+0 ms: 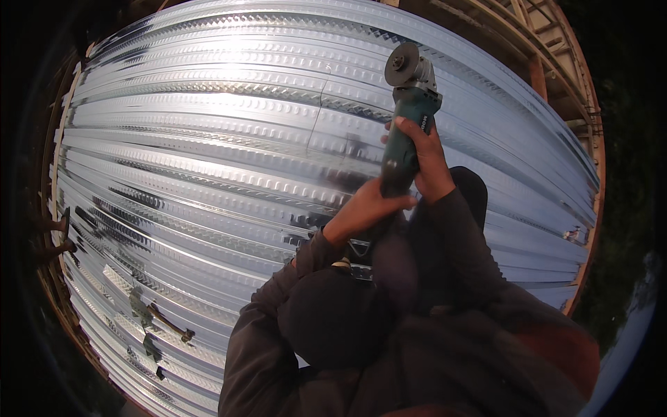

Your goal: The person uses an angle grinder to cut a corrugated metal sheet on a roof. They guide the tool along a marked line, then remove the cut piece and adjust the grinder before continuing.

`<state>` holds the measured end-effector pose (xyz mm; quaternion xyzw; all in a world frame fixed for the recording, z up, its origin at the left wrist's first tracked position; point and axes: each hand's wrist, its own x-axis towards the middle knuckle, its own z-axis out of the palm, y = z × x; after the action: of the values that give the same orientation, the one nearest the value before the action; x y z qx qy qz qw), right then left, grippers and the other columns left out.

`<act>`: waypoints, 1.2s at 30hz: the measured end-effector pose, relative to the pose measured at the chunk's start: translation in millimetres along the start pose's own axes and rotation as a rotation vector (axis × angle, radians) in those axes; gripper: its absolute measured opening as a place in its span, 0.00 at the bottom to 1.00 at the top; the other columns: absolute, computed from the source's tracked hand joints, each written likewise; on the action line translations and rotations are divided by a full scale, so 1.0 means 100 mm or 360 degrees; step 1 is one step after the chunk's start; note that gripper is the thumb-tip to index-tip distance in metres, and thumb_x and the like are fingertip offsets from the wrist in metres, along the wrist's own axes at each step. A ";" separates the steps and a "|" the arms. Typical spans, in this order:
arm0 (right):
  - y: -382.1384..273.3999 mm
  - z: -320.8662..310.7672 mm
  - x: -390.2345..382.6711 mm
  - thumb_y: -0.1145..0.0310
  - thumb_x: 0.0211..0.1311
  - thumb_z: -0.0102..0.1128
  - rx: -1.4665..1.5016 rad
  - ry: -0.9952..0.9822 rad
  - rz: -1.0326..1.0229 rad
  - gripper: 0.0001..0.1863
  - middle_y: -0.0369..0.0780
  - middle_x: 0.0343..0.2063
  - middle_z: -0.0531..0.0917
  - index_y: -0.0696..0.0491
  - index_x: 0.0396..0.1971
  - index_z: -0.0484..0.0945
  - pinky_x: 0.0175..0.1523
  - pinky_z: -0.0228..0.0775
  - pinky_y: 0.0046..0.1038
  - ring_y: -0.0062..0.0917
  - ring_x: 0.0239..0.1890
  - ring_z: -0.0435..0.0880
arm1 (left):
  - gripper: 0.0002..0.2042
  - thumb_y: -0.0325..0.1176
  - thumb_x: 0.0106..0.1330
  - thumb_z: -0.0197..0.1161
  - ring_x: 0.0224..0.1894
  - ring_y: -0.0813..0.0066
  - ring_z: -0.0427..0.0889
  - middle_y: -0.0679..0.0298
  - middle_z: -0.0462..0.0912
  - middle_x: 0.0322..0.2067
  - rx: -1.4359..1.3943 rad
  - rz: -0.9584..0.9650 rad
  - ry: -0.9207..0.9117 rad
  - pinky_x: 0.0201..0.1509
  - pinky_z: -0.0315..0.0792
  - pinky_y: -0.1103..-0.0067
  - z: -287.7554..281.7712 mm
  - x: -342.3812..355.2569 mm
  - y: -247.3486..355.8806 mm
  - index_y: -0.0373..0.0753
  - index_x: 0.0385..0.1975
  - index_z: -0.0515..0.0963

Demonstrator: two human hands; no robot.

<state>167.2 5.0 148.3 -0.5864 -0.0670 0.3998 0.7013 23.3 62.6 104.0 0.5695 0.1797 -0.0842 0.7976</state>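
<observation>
An angle grinder [400,154] with a dark green body is held up over the ribbed metal sheets, its round cutting disc [394,66] pointing away from me. My right hand [432,158] wraps around the body from the right, thumb lying across it. Lower down, my left hand [370,207] closes around the tool's rear end; some of its fingers are hidden behind it. Both forearms come up in dark sleeves. Whether the disc is spinning, I cannot tell. The disc is apart from the sheets as far as this view shows.
Shiny ribbed metal decking [208,132] spreads all around, with strong sun glare. A wooden-handled tool [170,323] and dark green scraps [142,309] lie at lower left. Timber framing [538,73] edges the far right. My dark-clad knees [333,316] are close below the hands.
</observation>
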 end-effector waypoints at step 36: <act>1.87 -0.38 0.49 0.54 0.59 0.71 -0.0480 0.0087 0.0541 0.24 0.40 0.28 0.82 0.58 0.42 0.74 0.31 0.80 0.29 0.27 0.28 0.85 | 0.26 0.39 0.59 0.68 0.37 0.35 0.83 0.34 0.81 0.33 0.0188 -0.0192 0.0874 0.42 0.78 0.57 0.11 -0.11 -1.28 0.26 0.45 0.64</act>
<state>131.1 5.7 -45.6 -0.6981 -0.0074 0.4816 0.5298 -28.2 8.5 -0.8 0.6048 0.4174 0.0155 0.6781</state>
